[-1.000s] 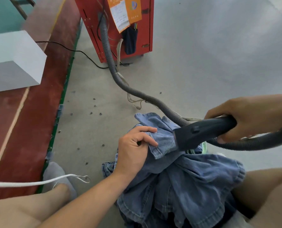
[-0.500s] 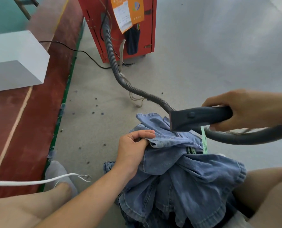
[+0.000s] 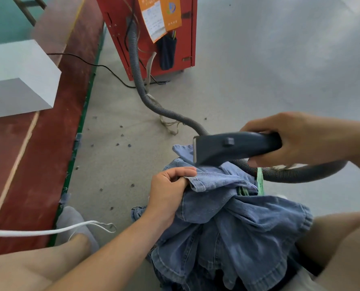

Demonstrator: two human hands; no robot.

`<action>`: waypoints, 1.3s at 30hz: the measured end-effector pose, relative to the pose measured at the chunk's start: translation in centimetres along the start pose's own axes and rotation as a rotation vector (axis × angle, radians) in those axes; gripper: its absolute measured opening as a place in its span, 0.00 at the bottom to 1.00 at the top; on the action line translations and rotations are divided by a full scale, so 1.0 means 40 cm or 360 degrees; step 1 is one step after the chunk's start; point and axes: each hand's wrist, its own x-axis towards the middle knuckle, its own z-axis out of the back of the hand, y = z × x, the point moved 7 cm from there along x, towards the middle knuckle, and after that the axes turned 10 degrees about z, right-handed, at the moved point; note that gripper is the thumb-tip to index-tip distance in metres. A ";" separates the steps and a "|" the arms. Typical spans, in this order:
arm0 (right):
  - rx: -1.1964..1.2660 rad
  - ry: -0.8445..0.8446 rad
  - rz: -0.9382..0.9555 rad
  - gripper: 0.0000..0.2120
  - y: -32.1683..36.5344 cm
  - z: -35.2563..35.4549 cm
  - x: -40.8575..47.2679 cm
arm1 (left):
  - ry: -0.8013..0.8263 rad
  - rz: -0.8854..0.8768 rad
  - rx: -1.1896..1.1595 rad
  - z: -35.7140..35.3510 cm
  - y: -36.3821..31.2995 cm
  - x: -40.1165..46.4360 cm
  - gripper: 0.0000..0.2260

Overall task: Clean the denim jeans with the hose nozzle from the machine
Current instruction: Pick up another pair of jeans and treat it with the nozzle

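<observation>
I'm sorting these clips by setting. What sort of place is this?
Likely a garment workshop floor: a red machine feeds a ribbed hose across bare concrete, denim jeans lie heaped, and thread scraps dot the floor.

Head view looks steeply down, close above lap.
</observation>
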 end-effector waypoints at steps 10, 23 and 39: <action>0.0030 -0.0011 -0.0229 0.19 -0.088 0.039 -0.053 | 0.0055 0.0121 -0.0169 -0.006 0.010 0.000 0.16; -0.0290 -0.0408 -0.0035 0.11 -0.010 0.009 0.038 | 0.0190 0.0369 -0.0385 -0.023 0.034 -0.004 0.07; -0.0173 -0.0353 -0.0099 0.08 -0.019 0.004 0.044 | 0.0410 0.0267 -0.0341 -0.041 0.014 -0.012 0.10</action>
